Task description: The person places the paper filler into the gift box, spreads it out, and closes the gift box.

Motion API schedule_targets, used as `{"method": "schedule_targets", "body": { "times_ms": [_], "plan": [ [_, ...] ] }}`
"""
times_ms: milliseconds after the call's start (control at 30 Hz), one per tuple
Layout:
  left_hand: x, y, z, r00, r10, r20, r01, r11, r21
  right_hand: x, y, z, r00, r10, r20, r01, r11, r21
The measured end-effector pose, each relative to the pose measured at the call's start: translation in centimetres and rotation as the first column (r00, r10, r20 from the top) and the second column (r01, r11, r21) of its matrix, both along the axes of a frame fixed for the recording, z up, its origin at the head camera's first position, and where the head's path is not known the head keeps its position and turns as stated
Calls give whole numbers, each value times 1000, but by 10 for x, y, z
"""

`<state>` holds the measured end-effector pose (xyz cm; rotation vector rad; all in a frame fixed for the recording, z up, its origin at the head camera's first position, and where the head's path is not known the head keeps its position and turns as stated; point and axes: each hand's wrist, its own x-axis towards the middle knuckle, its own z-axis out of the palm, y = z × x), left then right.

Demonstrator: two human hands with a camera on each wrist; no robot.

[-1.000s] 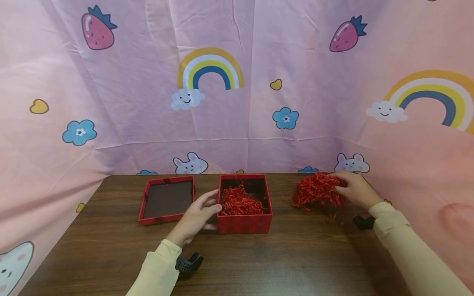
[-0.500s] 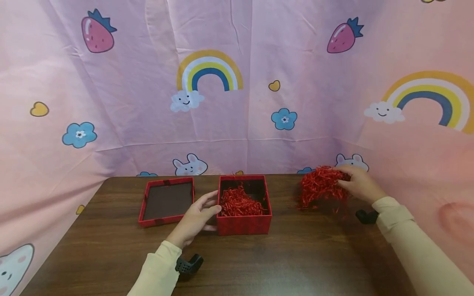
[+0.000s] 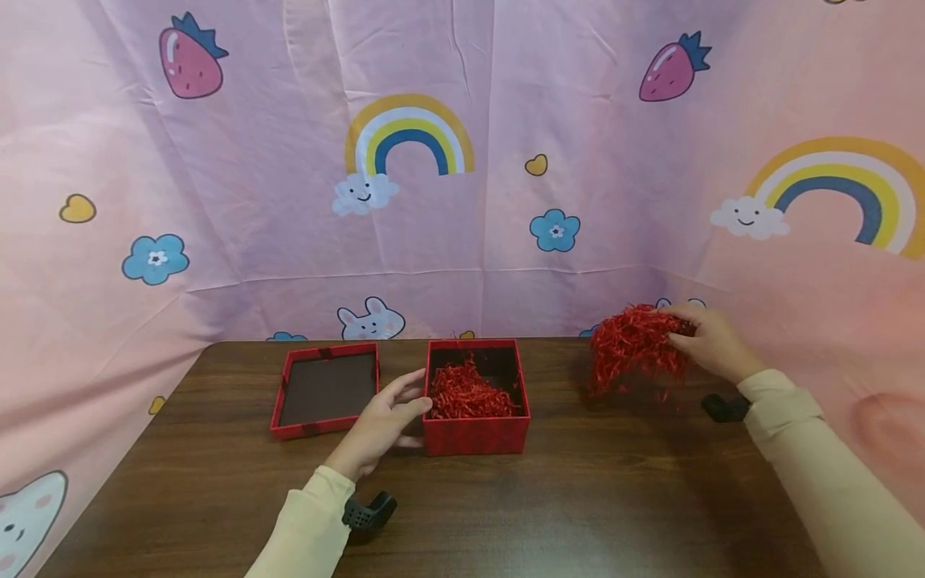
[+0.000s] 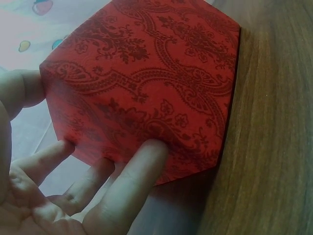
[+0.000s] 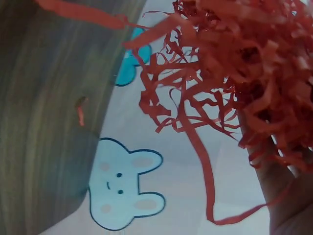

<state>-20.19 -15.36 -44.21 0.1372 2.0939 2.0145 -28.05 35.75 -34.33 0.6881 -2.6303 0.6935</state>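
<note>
A red patterned gift box [image 3: 474, 436] stands uncovered on the table, with red shredded paper [image 3: 470, 393] heaped inside. My left hand [image 3: 381, 424] rests on the box's left side; its spread, fairly straight fingers touch the patterned wall [image 4: 146, 88] in the left wrist view. Off to the right, my right hand [image 3: 711, 343] holds a big loose clump of red shredded paper [image 3: 636, 345] above the table's back right. In the right wrist view the crinkled strips [image 5: 244, 63] dangle and hide much of that hand.
A red-rimmed box lid [image 3: 328, 391] lies with its dark inside up, left of the box. A printed cloth [image 3: 433, 241] hangs behind the brown wooden table [image 3: 506, 514] and at both sides. One small red scrap [image 5: 81, 112] lies on the table.
My right hand has lifted the clump of shredded paper up off the table and shifted slightly right. The left hand and the box have stayed in place.
</note>
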Motion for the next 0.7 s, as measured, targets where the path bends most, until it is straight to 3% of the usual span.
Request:
{"method": "schedule_targets", "body": {
  "times_ms": [267, 500, 700],
  "plan": [
    [0, 2, -1, 1000, 13, 10, -13, 1000, 1, 1, 5, 19, 1000, 19, -1, -19, 997, -81],
    [-1, 2, -1, 1000, 14, 9, -14, 1000, 1, 7, 6, 42, 997, -4, 77, 11, 996, -90],
    [0, 2, 0, 1000, 11, 1, -11, 1000, -2, 8, -2, 58, 999, -21, -42, 21, 1000, -3]
  ]
}}
